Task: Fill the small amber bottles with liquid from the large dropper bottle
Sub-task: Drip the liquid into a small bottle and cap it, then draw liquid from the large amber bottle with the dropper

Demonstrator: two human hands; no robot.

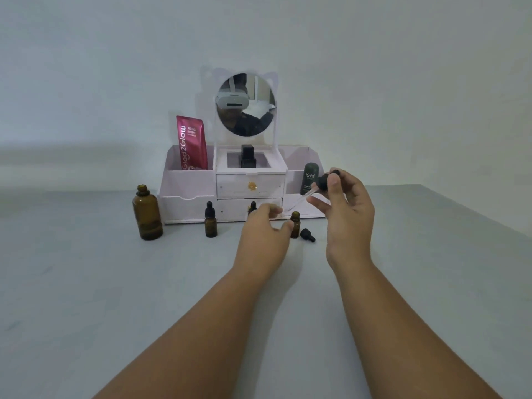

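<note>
The large amber bottle stands uncapped at the left with a little liquid in its bottom. My right hand holds its dropper by the black bulb, and the glass tube slants down-left toward an open small amber bottle. My left hand is beside that bottle, fingers apart, thumb touching its side. That bottle's black cap lies on the table just right of it. A capped small bottle stands further left. Another capped one is partly hidden behind my left hand.
A white organiser with drawers and a round mirror stands at the back against the wall. It holds a red pouch, a black bottle and a dark green tube. The grey table spreads in front.
</note>
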